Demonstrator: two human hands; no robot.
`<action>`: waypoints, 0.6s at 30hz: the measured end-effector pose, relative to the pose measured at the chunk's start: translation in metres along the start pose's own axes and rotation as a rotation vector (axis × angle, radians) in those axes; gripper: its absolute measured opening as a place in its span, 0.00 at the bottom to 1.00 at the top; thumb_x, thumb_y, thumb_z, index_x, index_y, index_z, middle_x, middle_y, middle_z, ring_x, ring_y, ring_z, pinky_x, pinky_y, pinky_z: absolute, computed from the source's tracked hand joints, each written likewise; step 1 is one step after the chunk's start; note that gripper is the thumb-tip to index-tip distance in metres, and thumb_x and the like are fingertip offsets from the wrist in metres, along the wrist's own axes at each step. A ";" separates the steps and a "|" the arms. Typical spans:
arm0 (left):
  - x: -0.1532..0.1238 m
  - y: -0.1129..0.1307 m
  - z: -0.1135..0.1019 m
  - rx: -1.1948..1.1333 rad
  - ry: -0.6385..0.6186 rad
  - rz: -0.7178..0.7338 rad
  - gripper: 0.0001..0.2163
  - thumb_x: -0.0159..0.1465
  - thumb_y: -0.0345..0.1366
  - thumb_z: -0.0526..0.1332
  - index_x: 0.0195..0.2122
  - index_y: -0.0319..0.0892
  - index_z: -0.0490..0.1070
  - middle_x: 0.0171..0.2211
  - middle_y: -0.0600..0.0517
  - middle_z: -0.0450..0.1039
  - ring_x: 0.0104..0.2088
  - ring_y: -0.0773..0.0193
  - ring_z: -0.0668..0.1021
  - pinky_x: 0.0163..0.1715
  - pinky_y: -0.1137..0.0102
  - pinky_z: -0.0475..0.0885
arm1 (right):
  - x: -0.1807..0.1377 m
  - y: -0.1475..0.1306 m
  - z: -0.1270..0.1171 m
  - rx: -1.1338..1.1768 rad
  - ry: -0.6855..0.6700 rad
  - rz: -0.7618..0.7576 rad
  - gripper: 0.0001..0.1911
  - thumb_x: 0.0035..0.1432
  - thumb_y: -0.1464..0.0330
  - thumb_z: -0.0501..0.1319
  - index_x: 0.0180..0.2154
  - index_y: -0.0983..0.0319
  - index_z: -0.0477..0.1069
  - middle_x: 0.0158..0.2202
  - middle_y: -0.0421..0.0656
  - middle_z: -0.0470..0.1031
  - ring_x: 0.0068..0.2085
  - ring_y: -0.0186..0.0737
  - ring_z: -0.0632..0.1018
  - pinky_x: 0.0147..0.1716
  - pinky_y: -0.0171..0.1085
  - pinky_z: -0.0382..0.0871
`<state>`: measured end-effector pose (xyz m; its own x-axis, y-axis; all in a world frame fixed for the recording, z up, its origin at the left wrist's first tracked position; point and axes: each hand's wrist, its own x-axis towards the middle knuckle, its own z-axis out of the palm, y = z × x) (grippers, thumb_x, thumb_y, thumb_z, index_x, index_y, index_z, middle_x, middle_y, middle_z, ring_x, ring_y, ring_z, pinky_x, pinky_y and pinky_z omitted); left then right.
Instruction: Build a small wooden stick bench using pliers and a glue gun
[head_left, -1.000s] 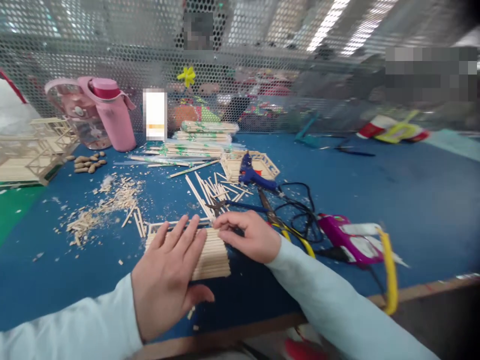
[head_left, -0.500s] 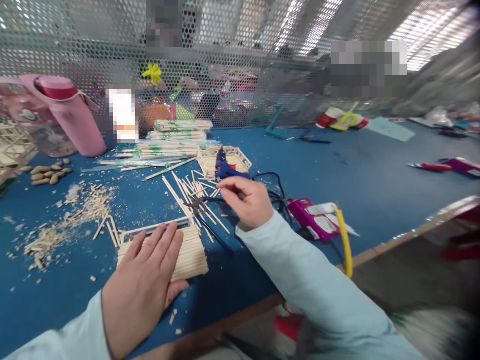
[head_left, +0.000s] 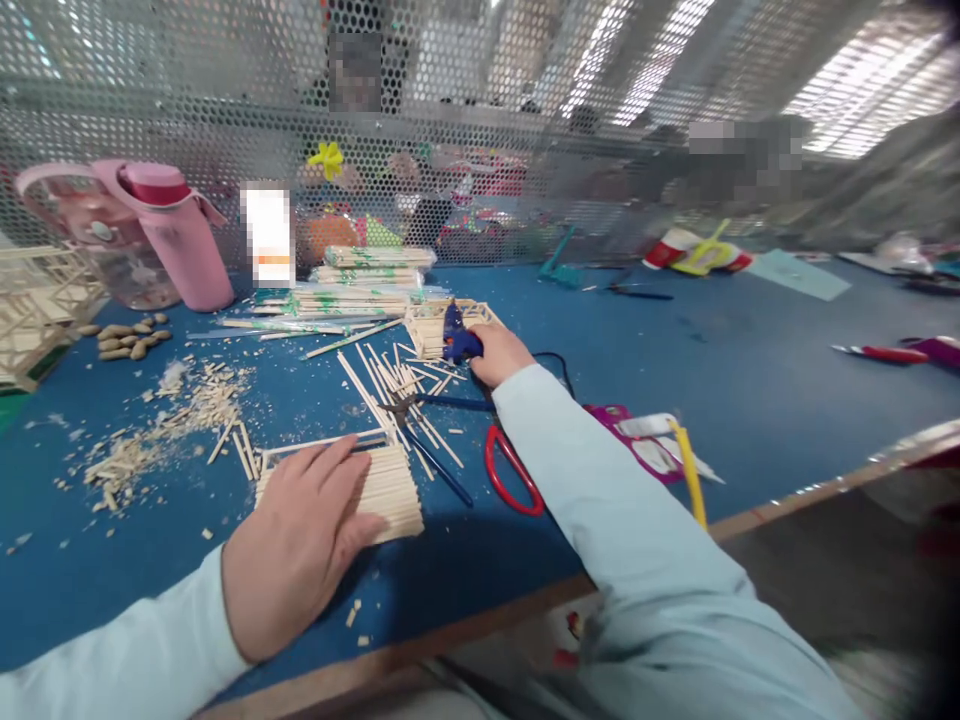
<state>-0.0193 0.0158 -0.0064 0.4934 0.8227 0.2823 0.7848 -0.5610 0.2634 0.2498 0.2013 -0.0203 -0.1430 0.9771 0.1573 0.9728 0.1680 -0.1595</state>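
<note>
My left hand point(head_left: 300, 550) lies flat, fingers stretched out, over a small panel of wooden sticks point(head_left: 394, 500) with a raised rail along its far edge. My right hand point(head_left: 502, 356) is closed round the handle of a blue hot glue gun point(head_left: 455, 335); part of the handle is hidden. The gun sits at a small wooden stick tray point(head_left: 424, 330) with low railings. Between the hands are loose wooden sticks point(head_left: 379, 385) and blue-handled pliers point(head_left: 405, 408). Just below my right sleeve shows a red scissor-like handle point(head_left: 491, 470), partly covered.
Stick scraps point(head_left: 202, 405) and peanuts point(head_left: 124, 340) lie on the left. A pink bottle point(head_left: 191, 250) and bagged stick bundles point(head_left: 360, 295) stand or lie by the perforated metal screen point(head_left: 510, 230). A purple device point(head_left: 637, 450) and yellow handle point(head_left: 690, 475) are right of my forearm.
My right hand has reached forward and closed on the glue gun. The red handle has come into sight by my right sleeve. My left hand stays on the panel; the view has shifted slightly.
</note>
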 end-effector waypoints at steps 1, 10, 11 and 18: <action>0.003 -0.001 -0.002 -0.066 0.003 -0.046 0.19 0.66 0.41 0.45 0.47 0.37 0.69 0.48 0.42 0.72 0.48 0.53 0.72 0.47 0.58 0.67 | 0.000 0.000 0.001 0.011 0.023 -0.008 0.20 0.43 0.77 0.59 0.42 0.67 0.70 0.42 0.53 0.71 0.45 0.48 0.71 0.46 0.40 0.64; 0.019 -0.015 -0.017 -0.252 0.160 -0.159 0.13 0.63 0.34 0.49 0.36 0.42 0.74 0.32 0.49 0.78 0.32 0.63 0.77 0.33 0.72 0.71 | -0.016 -0.003 -0.028 0.357 0.212 -0.025 0.20 0.55 0.61 0.53 0.44 0.69 0.69 0.36 0.50 0.74 0.35 0.44 0.74 0.38 0.41 0.67; 0.015 -0.018 -0.022 -0.250 0.219 -0.182 0.12 0.63 0.35 0.50 0.37 0.43 0.73 0.33 0.51 0.78 0.33 0.64 0.78 0.33 0.73 0.71 | -0.021 -0.004 -0.035 0.521 0.134 -0.074 0.21 0.56 0.58 0.52 0.41 0.68 0.70 0.32 0.48 0.74 0.29 0.40 0.73 0.33 0.39 0.67; -0.023 -0.060 -0.019 -0.239 0.435 -0.591 0.12 0.60 0.46 0.54 0.38 0.46 0.70 0.32 0.54 0.77 0.30 0.64 0.78 0.30 0.74 0.72 | -0.058 -0.014 -0.072 0.899 -0.434 -0.423 0.22 0.54 0.51 0.56 0.31 0.65 0.72 0.27 0.44 0.75 0.22 0.32 0.70 0.23 0.32 0.65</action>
<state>-0.0848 0.0283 -0.0111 -0.2128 0.9095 0.3571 0.7455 -0.0851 0.6610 0.2578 0.1326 0.0432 -0.6598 0.7505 0.0375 0.3647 0.3634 -0.8573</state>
